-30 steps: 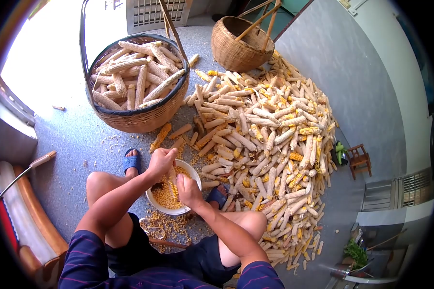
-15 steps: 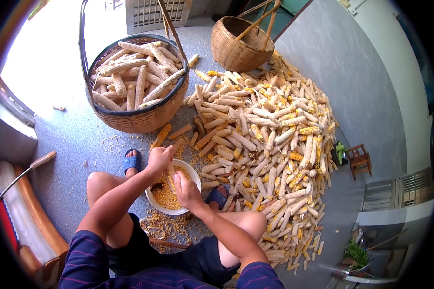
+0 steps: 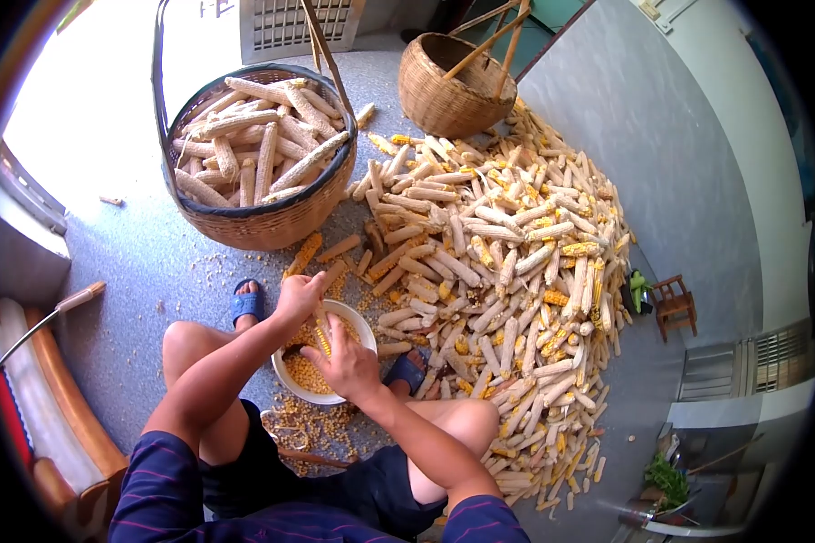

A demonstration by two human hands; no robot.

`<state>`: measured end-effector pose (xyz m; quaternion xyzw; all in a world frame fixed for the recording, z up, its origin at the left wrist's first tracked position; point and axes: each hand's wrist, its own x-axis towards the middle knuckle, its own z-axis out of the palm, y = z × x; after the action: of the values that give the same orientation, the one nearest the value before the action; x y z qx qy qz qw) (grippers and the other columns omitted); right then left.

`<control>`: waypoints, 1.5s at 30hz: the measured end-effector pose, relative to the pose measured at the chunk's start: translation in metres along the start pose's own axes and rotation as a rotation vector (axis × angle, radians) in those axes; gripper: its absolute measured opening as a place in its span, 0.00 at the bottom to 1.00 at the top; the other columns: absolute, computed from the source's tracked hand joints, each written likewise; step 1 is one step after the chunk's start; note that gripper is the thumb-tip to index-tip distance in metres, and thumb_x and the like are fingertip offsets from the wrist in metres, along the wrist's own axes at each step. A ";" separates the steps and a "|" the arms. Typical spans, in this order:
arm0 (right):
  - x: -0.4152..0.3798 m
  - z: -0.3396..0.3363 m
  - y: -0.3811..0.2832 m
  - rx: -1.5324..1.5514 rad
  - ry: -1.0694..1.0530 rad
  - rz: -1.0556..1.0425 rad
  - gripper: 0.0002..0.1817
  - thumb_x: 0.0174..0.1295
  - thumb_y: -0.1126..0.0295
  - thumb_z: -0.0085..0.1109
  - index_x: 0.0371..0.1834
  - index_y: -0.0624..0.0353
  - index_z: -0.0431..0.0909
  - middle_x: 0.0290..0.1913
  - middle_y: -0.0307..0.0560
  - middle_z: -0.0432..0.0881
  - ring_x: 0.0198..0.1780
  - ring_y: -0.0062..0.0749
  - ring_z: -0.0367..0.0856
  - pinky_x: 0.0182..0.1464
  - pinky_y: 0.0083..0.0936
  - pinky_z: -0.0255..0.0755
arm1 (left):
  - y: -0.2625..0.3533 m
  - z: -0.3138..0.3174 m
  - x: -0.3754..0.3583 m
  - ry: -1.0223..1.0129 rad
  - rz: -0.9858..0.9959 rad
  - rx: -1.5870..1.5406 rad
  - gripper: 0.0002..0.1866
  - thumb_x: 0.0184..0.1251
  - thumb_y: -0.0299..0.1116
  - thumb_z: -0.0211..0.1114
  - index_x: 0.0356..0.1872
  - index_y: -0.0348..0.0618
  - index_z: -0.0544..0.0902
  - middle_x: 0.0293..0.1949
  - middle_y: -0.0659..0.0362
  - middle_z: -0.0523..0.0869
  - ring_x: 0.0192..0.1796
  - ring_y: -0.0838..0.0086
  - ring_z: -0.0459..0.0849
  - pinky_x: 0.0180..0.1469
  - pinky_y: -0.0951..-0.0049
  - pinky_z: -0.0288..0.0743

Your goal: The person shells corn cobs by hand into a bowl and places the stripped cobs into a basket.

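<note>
Over a white bowl (image 3: 364,328) between my knees, both hands are at a partly shelled corn cob (image 3: 322,338), which shows yellow kernels along its side. My left hand (image 3: 301,297) is closed round its upper end, and another pale cob end sticks out just beyond these fingers. From the right, my right hand (image 3: 349,366) grips the lower part, thumb along one side and fingers at the other. Loose yellow corn kernels (image 3: 310,375) cover the bottom of the bowl. More kernels lie scattered on the floor by the bowl's near side.
A large heap of mostly stripped cobs (image 3: 507,271) spreads to the right of my feet. Ahead stands a wicker basket (image 3: 263,222) full of bare cobs, with a second basket (image 3: 444,95) behind the heap. A small wooden stool (image 3: 674,306) and a wooden bench (image 3: 59,389) flank the area.
My right hand has turned and its fingers have shifted round the cob, now showing more of the back of the hand. The left hand stays in nearly the same place.
</note>
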<state>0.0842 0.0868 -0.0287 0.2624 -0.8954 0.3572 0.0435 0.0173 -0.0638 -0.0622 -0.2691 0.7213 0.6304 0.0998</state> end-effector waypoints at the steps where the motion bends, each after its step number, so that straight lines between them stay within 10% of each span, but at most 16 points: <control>1: 0.000 0.001 0.002 0.010 -0.114 0.045 0.27 0.70 0.53 0.49 0.62 0.66 0.69 0.39 0.65 0.84 0.37 0.56 0.85 0.40 0.43 0.78 | 0.000 0.001 0.000 -0.002 -0.002 0.003 0.25 0.70 0.45 0.56 0.16 0.39 0.77 0.14 0.60 0.75 0.13 0.75 0.71 0.17 0.73 0.64; 14: 0.000 0.008 0.014 0.362 -0.010 0.241 0.19 0.74 0.59 0.41 0.45 0.63 0.79 0.29 0.63 0.82 0.32 0.60 0.81 0.31 0.46 0.73 | -0.002 0.001 -0.005 0.129 0.145 0.055 0.26 0.71 0.44 0.54 0.17 0.34 0.79 0.13 0.57 0.78 0.19 0.73 0.78 0.27 0.67 0.73; 19: -0.005 0.020 0.020 0.649 -0.058 0.451 0.23 0.77 0.57 0.38 0.32 0.62 0.76 0.18 0.45 0.76 0.15 0.29 0.72 0.19 0.28 0.65 | -0.001 0.001 -0.006 0.147 0.164 0.078 0.26 0.71 0.44 0.54 0.17 0.33 0.79 0.13 0.55 0.78 0.18 0.72 0.78 0.26 0.66 0.73; 26: -0.007 0.016 0.019 1.239 -0.332 0.955 0.21 0.78 0.55 0.34 0.40 0.58 0.74 0.24 0.44 0.78 0.15 0.21 0.71 0.13 0.18 0.57 | 0.003 0.004 -0.009 0.122 0.215 0.189 0.26 0.71 0.45 0.55 0.19 0.33 0.80 0.14 0.52 0.78 0.19 0.69 0.79 0.28 0.63 0.74; 29: -0.008 0.029 0.031 1.116 -0.331 0.896 0.19 0.77 0.55 0.37 0.45 0.59 0.72 0.27 0.48 0.80 0.17 0.31 0.75 0.16 0.29 0.64 | 0.003 0.003 -0.006 0.109 0.157 0.203 0.25 0.70 0.45 0.55 0.20 0.33 0.80 0.15 0.50 0.79 0.20 0.65 0.81 0.30 0.62 0.75; 31: -0.004 0.037 0.028 0.469 0.034 0.220 0.18 0.75 0.55 0.41 0.48 0.60 0.70 0.31 0.57 0.82 0.24 0.52 0.81 0.26 0.43 0.71 | 0.001 0.004 -0.004 0.108 0.142 0.213 0.25 0.70 0.45 0.55 0.20 0.32 0.81 0.16 0.48 0.80 0.21 0.62 0.82 0.31 0.61 0.75; 34: 0.004 0.012 0.003 0.288 -0.110 0.303 0.21 0.73 0.53 0.42 0.42 0.64 0.72 0.32 0.68 0.81 0.34 0.68 0.78 0.35 0.55 0.69 | -0.001 0.008 -0.004 0.130 0.174 0.327 0.25 0.70 0.45 0.55 0.21 0.32 0.81 0.17 0.46 0.80 0.23 0.59 0.84 0.33 0.59 0.76; 39: 0.003 0.029 0.039 0.262 -0.137 0.275 0.17 0.74 0.59 0.43 0.41 0.62 0.73 0.32 0.64 0.79 0.33 0.62 0.80 0.33 0.50 0.69 | 0.002 0.004 -0.007 0.081 0.189 0.213 0.25 0.70 0.45 0.56 0.21 0.32 0.80 0.16 0.49 0.80 0.21 0.65 0.81 0.29 0.62 0.74; 45: 0.004 0.018 0.037 1.254 -0.353 0.762 0.16 0.76 0.61 0.39 0.53 0.59 0.73 0.30 0.40 0.81 0.24 0.20 0.79 0.20 0.16 0.71 | 0.012 -0.005 -0.002 0.019 0.155 -0.097 0.24 0.72 0.43 0.54 0.16 0.40 0.76 0.14 0.62 0.75 0.16 0.78 0.73 0.19 0.74 0.65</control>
<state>0.0648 0.0955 -0.0636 -0.0366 -0.5466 0.7430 -0.3846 0.0140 -0.0677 -0.0501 -0.2227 0.7095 0.6679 0.0308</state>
